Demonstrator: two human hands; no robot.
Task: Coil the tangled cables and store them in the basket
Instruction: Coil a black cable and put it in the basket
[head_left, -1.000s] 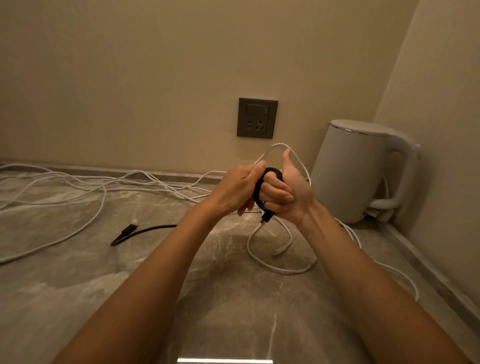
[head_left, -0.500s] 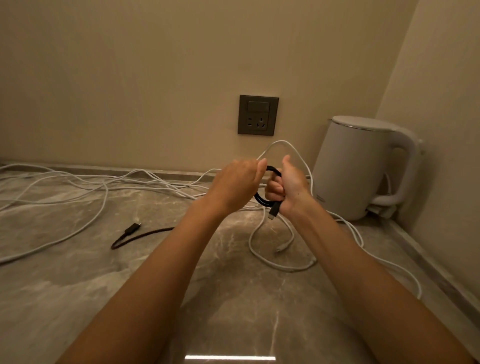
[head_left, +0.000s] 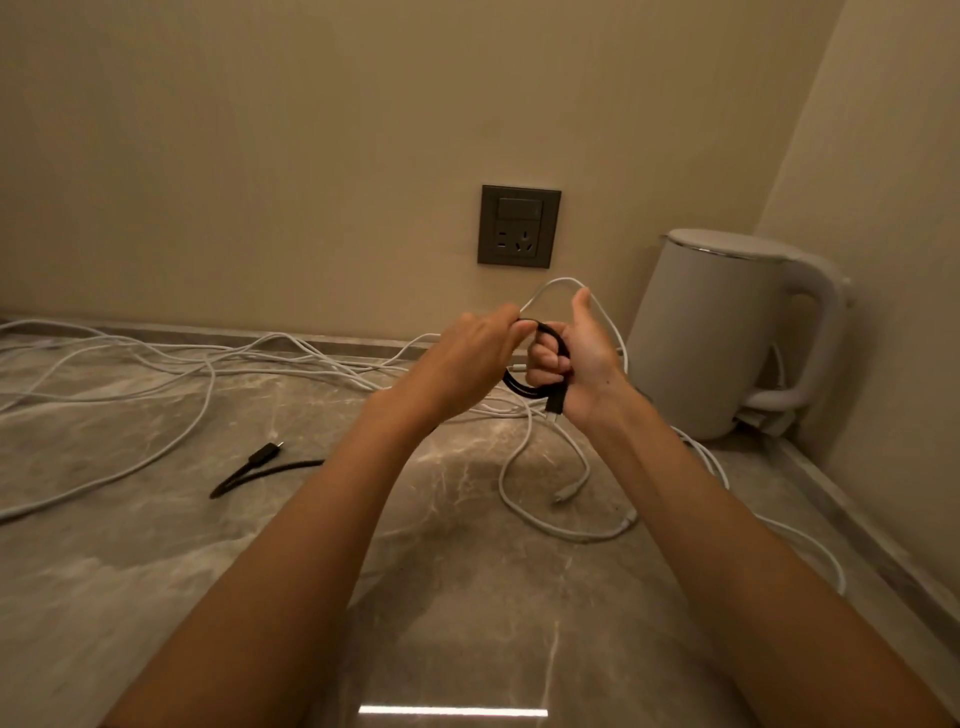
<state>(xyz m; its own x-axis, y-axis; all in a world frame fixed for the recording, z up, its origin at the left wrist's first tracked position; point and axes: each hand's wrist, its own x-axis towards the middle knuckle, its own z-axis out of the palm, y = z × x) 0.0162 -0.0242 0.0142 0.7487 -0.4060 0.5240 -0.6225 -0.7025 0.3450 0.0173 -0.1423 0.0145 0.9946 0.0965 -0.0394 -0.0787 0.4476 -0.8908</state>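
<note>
Two bare forearms reach out over a grey, marbled counter (head_left: 467, 597) set into a beige corner. The hands meet in the air above the far middle of the counter, working a black cable (head_left: 524, 388). The right hand (head_left: 582, 358) is clenched around a small coil of it, thumb pointing up, and a short plug (head_left: 555, 402) hangs just below the fist. The left hand (head_left: 467, 358) pinches the same cable at the top of the loop, its fingertips touching the coil. On the counter to the near left lies a loose black lead (head_left: 260, 470) with a connector at its tip; it runs behind the left forearm, and I cannot tell whether it joins the coil. White cables (head_left: 156, 364) sprawl in a tangle along the far left. Another white cable (head_left: 519, 509) loops on the counter under and to the right of the hands. A white kettle (head_left: 717, 332) stands in the far right corner. A dark wall socket (head_left: 518, 226) sits on the wall above the hands.
</note>
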